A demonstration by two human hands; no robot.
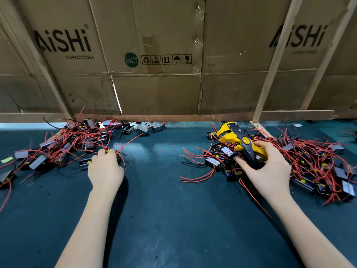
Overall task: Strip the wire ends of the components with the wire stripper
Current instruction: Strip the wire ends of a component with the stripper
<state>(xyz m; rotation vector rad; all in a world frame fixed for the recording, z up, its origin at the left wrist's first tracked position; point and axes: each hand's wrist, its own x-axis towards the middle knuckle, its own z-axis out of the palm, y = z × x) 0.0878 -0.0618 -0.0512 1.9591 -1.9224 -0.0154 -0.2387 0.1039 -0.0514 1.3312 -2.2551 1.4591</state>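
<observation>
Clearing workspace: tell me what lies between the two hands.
In the head view, mostly bare green mat separates the left hand from the right hand, with loose red wires nearer the right.

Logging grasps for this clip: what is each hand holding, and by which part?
Right hand grips the wire stripper by its handles. Left hand holds a small component at the pile's edge; the exact grip point is hidden.

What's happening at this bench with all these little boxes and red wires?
A person is stripping wire ends on small components. The right hand grips a yellow and black wire stripper above the right pile. The left hand holds one component at the edge of the left pile. No wire sits in the stripper's head yet.
</observation>
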